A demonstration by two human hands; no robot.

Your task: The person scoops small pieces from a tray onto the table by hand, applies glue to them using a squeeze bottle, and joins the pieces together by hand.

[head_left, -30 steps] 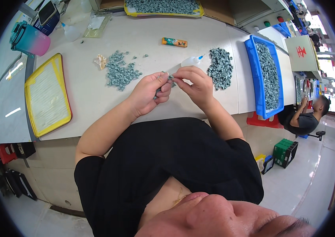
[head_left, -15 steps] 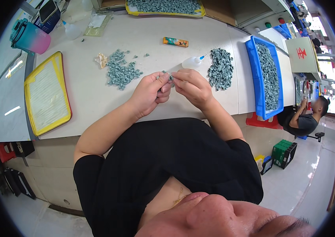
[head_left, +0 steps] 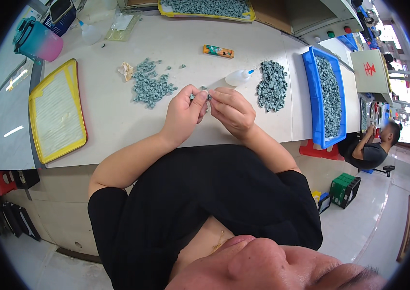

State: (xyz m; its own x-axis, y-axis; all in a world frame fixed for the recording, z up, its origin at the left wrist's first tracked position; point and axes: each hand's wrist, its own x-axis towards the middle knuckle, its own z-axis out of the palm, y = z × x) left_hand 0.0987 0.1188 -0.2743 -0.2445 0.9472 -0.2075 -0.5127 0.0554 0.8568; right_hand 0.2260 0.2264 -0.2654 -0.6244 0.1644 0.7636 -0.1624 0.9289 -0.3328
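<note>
Over the white table, my left hand (head_left: 185, 115) and my right hand (head_left: 234, 111) meet fingertip to fingertip. Both are closed in pinches around small grey-green pieces (head_left: 209, 97), whose exact kind is too small to make out. Just beyond my left hand lies a loose pile of light grey-green pieces (head_left: 151, 87), with a few strays beside it. A denser pile of darker grey-green pieces (head_left: 271, 86) lies right of my right hand. Between that pile and my hands rests a white squeeze bottle (head_left: 238, 77) with a blue tip, lying on its side.
An orange-and-green cylinder (head_left: 218, 51) lies farther back, and a crumpled tissue (head_left: 126, 71) left of the light pile. A blue bin (head_left: 317, 111) of pieces stands right, yellow-rimmed trays (head_left: 35, 125) left and back. A teal-pink jug (head_left: 45, 43) stands far left. Another person (head_left: 373, 150) sits far right.
My hands stay together, with the left fingers shifted slightly and less curled underneath. The whole view has moved a little; the piles and the bottle keep their places on the table.
</note>
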